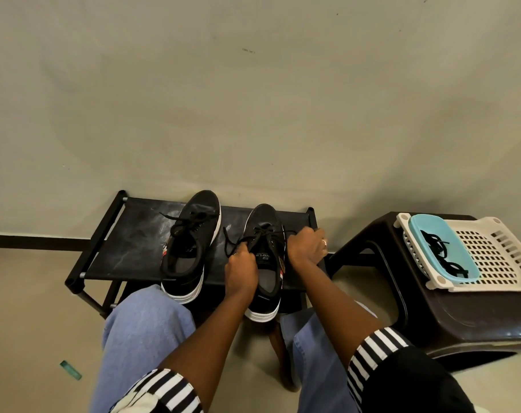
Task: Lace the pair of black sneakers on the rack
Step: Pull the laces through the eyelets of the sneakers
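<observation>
On the low black rack (110, 257) by the wall, the left hand (240, 271) and right hand (307, 245) each pinch a lace end (260, 234) of the right sneaker (265, 257); pulling both ends evenly should seat it snug.

Both hands (242, 271) (305, 245) reach forward, fingers curled, pinching.

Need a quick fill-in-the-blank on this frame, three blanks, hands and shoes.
1. Both hands pull lace ends on the ____ sneaker.
2. The left sneaker rests on the black ____.
3. Spare laces lie in the ____ tray on the white basket.
Left hand and right hand each grip a lace.
Answers: right; rack; blue
</observation>
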